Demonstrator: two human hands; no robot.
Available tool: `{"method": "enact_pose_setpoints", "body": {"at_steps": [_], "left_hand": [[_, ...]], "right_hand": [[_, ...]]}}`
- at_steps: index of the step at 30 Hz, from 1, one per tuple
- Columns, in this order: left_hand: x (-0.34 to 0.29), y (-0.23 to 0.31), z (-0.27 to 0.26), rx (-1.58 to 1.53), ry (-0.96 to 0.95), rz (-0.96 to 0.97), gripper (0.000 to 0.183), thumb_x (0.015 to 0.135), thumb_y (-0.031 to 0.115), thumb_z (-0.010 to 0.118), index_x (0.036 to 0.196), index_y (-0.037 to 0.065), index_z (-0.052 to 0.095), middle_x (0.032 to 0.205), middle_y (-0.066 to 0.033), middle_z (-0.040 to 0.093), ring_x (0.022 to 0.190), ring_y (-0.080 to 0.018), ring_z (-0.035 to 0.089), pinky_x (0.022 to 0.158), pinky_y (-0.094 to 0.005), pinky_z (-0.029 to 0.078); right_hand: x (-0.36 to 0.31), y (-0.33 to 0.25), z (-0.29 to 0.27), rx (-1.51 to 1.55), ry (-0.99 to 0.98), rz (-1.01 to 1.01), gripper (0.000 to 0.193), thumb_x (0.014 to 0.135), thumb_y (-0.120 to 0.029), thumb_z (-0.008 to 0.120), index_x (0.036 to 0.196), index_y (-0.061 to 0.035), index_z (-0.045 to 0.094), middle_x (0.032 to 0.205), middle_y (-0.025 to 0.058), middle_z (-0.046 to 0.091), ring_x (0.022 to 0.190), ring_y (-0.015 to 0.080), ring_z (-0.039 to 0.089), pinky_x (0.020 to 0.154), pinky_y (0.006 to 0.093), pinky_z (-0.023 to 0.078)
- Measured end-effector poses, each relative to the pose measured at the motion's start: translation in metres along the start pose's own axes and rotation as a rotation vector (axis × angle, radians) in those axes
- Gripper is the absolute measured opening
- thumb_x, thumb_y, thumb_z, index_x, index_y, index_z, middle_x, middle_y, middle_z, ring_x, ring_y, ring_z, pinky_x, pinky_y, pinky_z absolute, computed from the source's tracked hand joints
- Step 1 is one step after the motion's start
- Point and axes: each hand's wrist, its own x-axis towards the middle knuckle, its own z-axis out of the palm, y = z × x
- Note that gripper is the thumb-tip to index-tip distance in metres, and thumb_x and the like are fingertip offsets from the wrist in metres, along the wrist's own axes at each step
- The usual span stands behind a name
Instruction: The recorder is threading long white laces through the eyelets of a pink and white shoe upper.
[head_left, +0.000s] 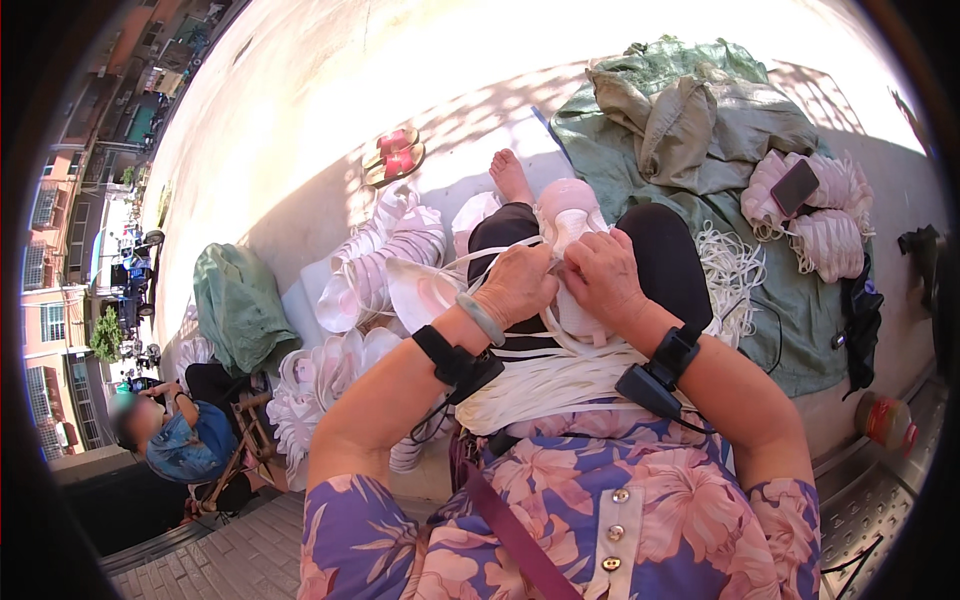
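A pale pink and white shoe upper (568, 208) lies between my knees, its rounded end pointing away from me. My left hand (517, 285) is closed at its left edge, pinching a white shoelace that trails off to the left. My right hand (603, 272) is closed on the shoe upper's right side, its fingertips close to the left ones; whether it also grips lace is hidden. A thick bundle of white laces (545, 390) lies across my lap. Beside my left hand rests another white upper (425, 290) with a pink inside.
Stacked shoe uppers (385, 250) lie at the left, beside a green sack (238, 298). At the right, loose laces (728, 275), tied uppers (835, 195) and a phone (795, 187) lie on green cloth (800, 340). Red sandals (397, 158) stand ahead. A person (185, 435) sits at lower left.
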Motion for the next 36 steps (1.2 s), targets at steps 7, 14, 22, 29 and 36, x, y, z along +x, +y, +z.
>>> {"method": "enact_pose_setpoints", "body": {"at_steps": [7,14,22,29,36], "left_hand": [[-0.005,-0.008,0.003,-0.073,0.058,0.023,0.017,0.069,0.013,0.055,0.078,-0.002,0.055,0.071,-0.0239,0.057,0.070,-0.0416,0.057,0.063,-0.0437,0.045],[-0.011,-0.005,0.003,-0.177,0.079,-0.052,0.022,0.072,0.014,0.057,0.087,-0.002,0.059,0.070,-0.0207,0.059,0.069,-0.0360,0.060,0.064,-0.0396,0.046],[-0.018,-0.008,0.010,-0.093,0.131,-0.217,0.058,0.072,0.016,0.054,0.122,-0.006,0.034,0.074,-0.0268,0.060,0.074,-0.0400,0.061,0.071,-0.0461,0.048],[-0.018,-0.003,0.011,-0.057,0.143,-0.244,0.062,0.072,0.011,0.052,0.126,-0.010,0.032,0.068,-0.0202,0.060,0.067,-0.0348,0.061,0.067,-0.0413,0.048],[-0.016,0.015,-0.004,0.034,0.134,-0.240,0.058,0.073,0.015,0.056,0.123,-0.007,0.036,0.069,-0.0200,0.060,0.066,-0.0353,0.061,0.066,-0.0427,0.048]], "right_hand": [[0.001,-0.004,0.006,-0.074,0.095,-0.087,0.010,0.071,-0.020,0.065,0.071,-0.0131,0.057,0.073,0.0047,0.054,0.073,0.0231,0.055,0.080,0.0408,0.035],[0.009,-0.011,0.008,-0.281,-0.005,-0.190,0.006,0.072,-0.018,0.060,0.071,-0.0124,0.059,0.067,0.0043,0.055,0.064,0.0207,0.057,0.076,0.0388,0.034],[-0.021,-0.017,-0.058,0.024,-0.111,-0.337,0.017,0.068,-0.011,0.064,0.060,-0.0111,0.048,0.059,0.0048,0.045,0.055,0.0229,0.048,0.066,0.0367,0.034],[-0.276,0.175,-0.168,-0.347,-0.284,0.439,0.021,0.073,-0.017,0.060,0.059,-0.0066,0.048,0.060,0.0108,0.051,0.060,0.0325,0.051,0.058,0.0424,0.035],[-0.215,0.170,-0.171,-0.239,-0.710,0.555,0.023,0.069,-0.026,0.062,0.060,-0.0048,0.062,0.059,0.0127,0.059,0.061,0.0338,0.059,0.058,0.0421,0.046]]}}
